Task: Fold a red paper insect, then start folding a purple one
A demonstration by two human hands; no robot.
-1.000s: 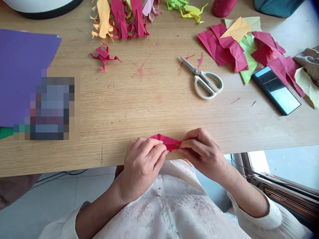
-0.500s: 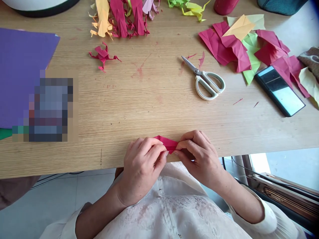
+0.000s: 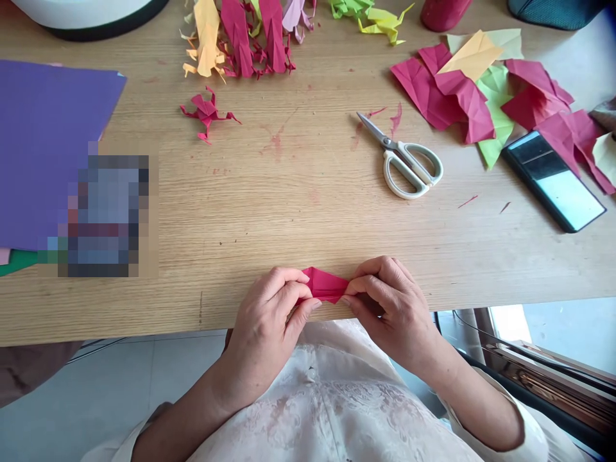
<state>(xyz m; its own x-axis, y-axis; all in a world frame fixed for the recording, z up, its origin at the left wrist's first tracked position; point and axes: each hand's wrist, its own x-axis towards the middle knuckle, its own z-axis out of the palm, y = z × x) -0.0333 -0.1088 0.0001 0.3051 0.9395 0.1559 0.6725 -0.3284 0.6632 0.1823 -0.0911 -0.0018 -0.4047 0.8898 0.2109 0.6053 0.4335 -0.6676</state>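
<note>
A small folded piece of red paper point(image 3: 328, 287) is held between my two hands at the table's front edge. My left hand point(image 3: 274, 311) pinches its left end, thumb below and fingers on top, hiding that end. The right tip sits in the closed fingers of my right hand point(image 3: 392, 301). A lengthwise crease shows along the exposed middle of the paper. Farther back on the table lie a red folded paper figure point(image 3: 206, 112) with thin limbs and a pair of scissors point(image 3: 402, 160) with pale handles, its blades pointing to the back left.
Crumpled red paper sheets point(image 3: 433, 96) and a phone point(image 3: 553, 179) lie at the right. Several folded paper figures, including an orange one point(image 3: 208, 42), line the back near a red container point(image 3: 445, 13). Purple paper point(image 3: 43, 154) lies at the left, beside a blurred-out object point(image 3: 108, 215).
My left hand has shifted a little left along the red paper, so more of its middle shows. The whole view has drifted slightly; both hands still grip the paper.
</note>
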